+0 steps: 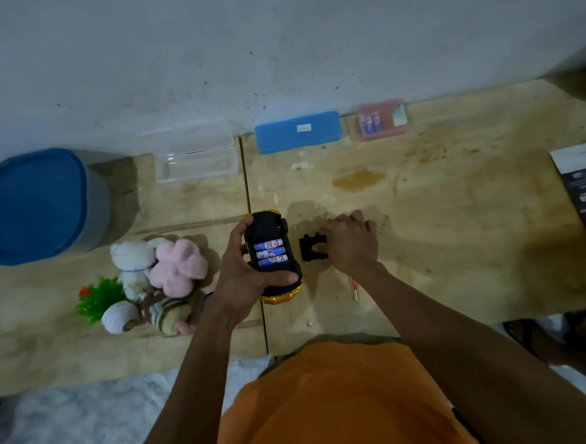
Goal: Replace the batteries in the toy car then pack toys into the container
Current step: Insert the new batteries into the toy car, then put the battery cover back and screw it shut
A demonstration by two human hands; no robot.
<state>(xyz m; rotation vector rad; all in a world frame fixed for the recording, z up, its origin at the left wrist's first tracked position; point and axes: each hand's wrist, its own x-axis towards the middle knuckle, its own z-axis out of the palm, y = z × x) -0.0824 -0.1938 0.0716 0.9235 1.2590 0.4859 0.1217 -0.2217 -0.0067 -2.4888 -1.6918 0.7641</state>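
Head view: our left hand [250,272] grips the upturned toy car [273,254] on the table [455,212], three batteries [270,253] seated. Our right hand [349,244] pinches the black cover [312,248] lying beside it. Next, we think, the cover must go onto the compartment.

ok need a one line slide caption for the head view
Left hand holds the upturned toy car, three batteries seated, while the right hand picks up the battery cover.
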